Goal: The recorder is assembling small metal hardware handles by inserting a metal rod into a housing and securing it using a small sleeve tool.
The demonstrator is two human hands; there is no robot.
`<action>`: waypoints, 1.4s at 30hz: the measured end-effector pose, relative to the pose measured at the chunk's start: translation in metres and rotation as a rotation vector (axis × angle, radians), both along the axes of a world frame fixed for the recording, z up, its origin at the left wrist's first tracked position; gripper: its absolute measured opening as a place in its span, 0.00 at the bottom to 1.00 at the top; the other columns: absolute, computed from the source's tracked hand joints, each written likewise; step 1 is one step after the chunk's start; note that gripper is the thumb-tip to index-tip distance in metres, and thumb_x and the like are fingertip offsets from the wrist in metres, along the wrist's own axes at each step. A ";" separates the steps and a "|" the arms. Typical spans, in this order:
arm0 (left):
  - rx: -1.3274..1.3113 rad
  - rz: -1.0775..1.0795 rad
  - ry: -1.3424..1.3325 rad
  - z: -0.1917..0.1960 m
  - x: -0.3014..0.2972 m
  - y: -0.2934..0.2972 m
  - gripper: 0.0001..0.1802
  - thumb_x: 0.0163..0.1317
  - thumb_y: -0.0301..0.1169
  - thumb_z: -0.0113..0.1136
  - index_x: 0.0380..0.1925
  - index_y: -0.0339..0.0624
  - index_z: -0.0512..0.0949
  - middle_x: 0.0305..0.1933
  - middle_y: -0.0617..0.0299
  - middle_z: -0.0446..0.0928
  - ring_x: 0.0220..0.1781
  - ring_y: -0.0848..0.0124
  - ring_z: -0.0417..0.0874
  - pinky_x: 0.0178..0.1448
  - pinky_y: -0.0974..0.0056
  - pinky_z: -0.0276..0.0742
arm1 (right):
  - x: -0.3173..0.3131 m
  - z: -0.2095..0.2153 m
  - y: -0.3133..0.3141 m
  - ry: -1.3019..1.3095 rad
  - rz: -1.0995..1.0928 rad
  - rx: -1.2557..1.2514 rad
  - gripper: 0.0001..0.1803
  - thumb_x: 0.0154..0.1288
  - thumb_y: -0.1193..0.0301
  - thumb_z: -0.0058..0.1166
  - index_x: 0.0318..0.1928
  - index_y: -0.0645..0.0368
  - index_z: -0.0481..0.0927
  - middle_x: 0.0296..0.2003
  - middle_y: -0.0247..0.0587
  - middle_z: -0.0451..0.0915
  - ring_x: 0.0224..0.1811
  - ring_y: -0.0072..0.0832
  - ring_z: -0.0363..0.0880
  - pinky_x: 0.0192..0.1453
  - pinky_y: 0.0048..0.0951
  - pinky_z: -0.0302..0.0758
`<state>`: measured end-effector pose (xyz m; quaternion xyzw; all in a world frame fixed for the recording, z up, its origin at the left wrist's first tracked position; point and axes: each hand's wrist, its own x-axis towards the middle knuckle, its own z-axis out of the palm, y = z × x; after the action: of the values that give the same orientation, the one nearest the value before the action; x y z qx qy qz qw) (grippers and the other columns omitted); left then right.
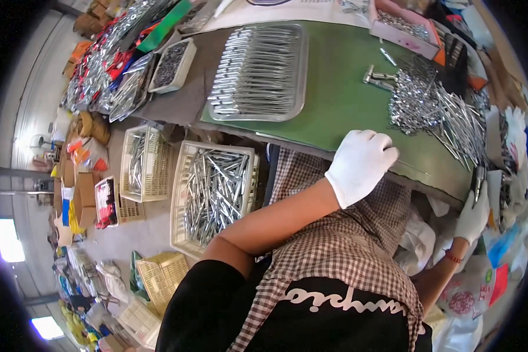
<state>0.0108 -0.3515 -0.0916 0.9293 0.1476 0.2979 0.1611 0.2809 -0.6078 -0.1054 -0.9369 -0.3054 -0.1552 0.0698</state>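
My left hand (362, 166), in a white glove, rests at the front edge of the green-topped table (334, 76) with its fingers curled in. Whatever it may hold is hidden. Low at the table's right end, my right hand (474, 216), also gloved, is closed around the lower end of a shiny cylindrical metal tool (480, 180). Beyond it lie a heap of small metal parts (415, 101) and a spread of thin metal rods (460, 126). Two short metal cylinders (380, 77) sit beside the heap.
A clear tray (302, 76) of metal rods in neat rows stands left on the table. Near it is a white bin (185, 67) of small dark parts. A pink box (406, 44) stands at the back right. Below the table is a crate (178, 193) of metal tubes.
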 end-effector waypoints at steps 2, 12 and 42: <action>-0.009 0.020 -0.014 0.000 -0.015 0.008 0.06 0.56 0.32 0.58 0.32 0.45 0.81 0.32 0.62 0.78 0.37 0.60 0.83 0.43 0.56 0.77 | -0.008 0.011 0.012 -0.032 -0.023 -0.069 0.26 0.73 0.67 0.52 0.69 0.58 0.72 0.62 0.55 0.76 0.63 0.50 0.75 0.67 0.43 0.70; 0.108 -0.217 -0.185 0.003 0.004 -0.014 0.09 0.56 0.34 0.58 0.35 0.44 0.80 0.34 0.63 0.76 0.36 0.64 0.81 0.41 0.57 0.75 | -0.123 0.049 0.087 0.438 0.749 0.129 0.07 0.63 0.72 0.58 0.40 0.59 0.82 0.31 0.50 0.79 0.34 0.52 0.78 0.39 0.45 0.73; 0.023 -0.237 -0.040 0.001 0.012 0.003 0.07 0.56 0.33 0.64 0.34 0.47 0.82 0.32 0.62 0.77 0.35 0.60 0.81 0.41 0.55 0.76 | -0.006 0.001 0.008 -0.028 0.118 0.124 0.25 0.70 0.61 0.56 0.64 0.58 0.76 0.53 0.56 0.81 0.56 0.54 0.78 0.62 0.47 0.72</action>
<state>0.0225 -0.3482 -0.0903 0.9358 0.0299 0.2969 0.1876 0.2754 -0.5993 -0.1048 -0.9089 -0.3508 -0.1826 0.1322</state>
